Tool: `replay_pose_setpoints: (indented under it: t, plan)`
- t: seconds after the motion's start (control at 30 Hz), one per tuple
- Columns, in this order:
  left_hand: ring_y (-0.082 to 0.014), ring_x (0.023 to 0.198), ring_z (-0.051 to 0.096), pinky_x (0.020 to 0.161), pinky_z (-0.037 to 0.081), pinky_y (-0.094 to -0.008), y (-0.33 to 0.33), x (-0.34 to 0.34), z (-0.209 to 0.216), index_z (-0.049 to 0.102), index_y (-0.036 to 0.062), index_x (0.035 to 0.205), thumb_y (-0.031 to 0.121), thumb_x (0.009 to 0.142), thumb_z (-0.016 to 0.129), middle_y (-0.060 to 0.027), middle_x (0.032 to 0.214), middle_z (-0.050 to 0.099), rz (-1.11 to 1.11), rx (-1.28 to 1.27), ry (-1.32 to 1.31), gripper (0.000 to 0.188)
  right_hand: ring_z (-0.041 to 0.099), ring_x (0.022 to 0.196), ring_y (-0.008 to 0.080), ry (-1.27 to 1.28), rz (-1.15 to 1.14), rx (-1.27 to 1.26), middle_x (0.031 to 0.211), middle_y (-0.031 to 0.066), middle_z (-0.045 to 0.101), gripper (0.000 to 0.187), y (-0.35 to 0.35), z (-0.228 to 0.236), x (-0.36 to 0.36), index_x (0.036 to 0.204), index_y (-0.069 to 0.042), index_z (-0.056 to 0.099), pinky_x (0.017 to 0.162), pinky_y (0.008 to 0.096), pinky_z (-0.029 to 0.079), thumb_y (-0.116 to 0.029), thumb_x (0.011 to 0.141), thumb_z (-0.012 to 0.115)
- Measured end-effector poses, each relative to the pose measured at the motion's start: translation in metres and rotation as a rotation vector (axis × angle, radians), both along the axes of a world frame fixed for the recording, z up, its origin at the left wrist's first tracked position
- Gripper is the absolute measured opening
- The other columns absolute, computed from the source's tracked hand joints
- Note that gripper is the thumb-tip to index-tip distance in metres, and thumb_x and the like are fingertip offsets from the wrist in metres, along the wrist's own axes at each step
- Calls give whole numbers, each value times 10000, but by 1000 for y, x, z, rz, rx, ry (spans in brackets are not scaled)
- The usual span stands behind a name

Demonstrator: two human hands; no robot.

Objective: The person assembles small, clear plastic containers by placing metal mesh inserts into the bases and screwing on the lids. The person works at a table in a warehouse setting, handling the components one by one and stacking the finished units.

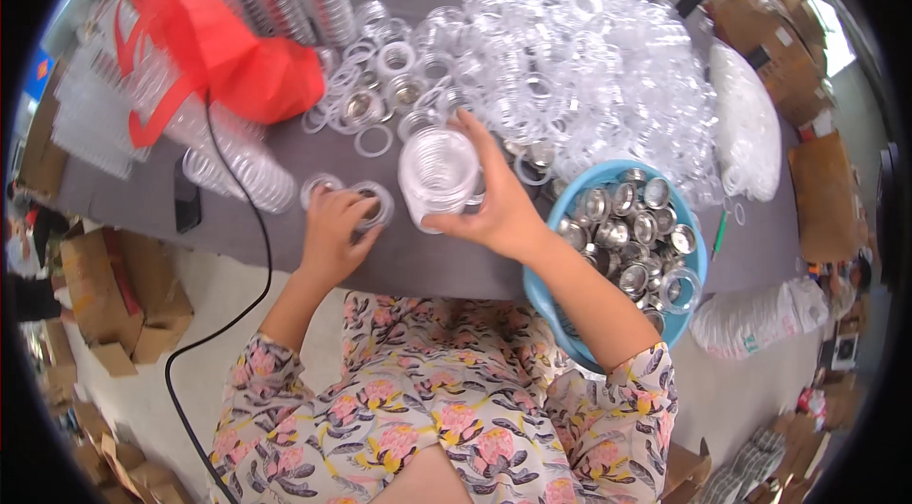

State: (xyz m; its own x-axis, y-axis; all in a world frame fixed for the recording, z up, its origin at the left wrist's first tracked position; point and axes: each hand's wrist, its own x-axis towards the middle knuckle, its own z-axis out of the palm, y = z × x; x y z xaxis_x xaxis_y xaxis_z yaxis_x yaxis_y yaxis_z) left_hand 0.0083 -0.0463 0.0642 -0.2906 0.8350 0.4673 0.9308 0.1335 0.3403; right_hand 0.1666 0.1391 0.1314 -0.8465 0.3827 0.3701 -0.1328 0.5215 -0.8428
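My right hand is closed around a stack of clear round plastic rings, thumb on the near side and fingers on the far side. To its left, my left hand is low over the table's near edge. Its curled fingers and thumb grip the edge of a clear plastic ring; the fingers partly hide it. Another clear ring lies just beyond the left knuckles. Farther back are loose clear rings and a few silver metal lids.
A blue basin of silver metal lids stands beside my right forearm. Behind it rises a large heap of clear plastic rings. At left are a red bag, ring stacks, a dark phone and a black cable.
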Motion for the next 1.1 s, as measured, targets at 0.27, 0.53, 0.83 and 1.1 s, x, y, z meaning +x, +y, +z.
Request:
replay_pose_setpoints:
  t: [0.27, 0.53, 0.83, 1.1]
  plan:
    - [-240, 725, 548, 747, 441, -370, 20, 76, 63, 650, 58, 910, 70, 666, 703, -59, 803, 572, -646, 283, -226, 250, 584, 928, 304, -548, -349, 279, 969, 137, 632, 271, 29, 32, 141, 1040, -33, 603, 832, 417, 463, -121, 786, 637]
    - [-223, 988, 533, 882, 364, -340, 150, 174, 62, 666, 64, 929, 142, 726, 620, -51, 966, 631, -659, -448, 350, 222, 599, 878, 359, -754, -401, 300, 939, 187, 619, 334, 26, -13, 184, 1082, -15, 490, 762, 452, 469, -11, 751, 530]
    - [-190, 893, 529, 803, 362, -347, 125, 154, 68, 673, 119, 857, 132, 685, 680, -7, 831, 587, -761, 102, -359, 173, 640, 844, 208, -398, -547, -224, 935, 133, 627, 222, 39, -14, 191, 1008, -20, 511, 770, 297, 482, 54, 801, 484]
    - [-240, 923, 533, 879, 339, -443, 52, 50, 125, 665, 91, 923, 105, 727, 683, -29, 876, 585, -118, 253, 251, 197, 555, 962, 276, -382, -455, 676, 1085, 83, 598, 390, 46, 1, 155, 1088, -63, 580, 825, 371, 461, -103, 720, 701]
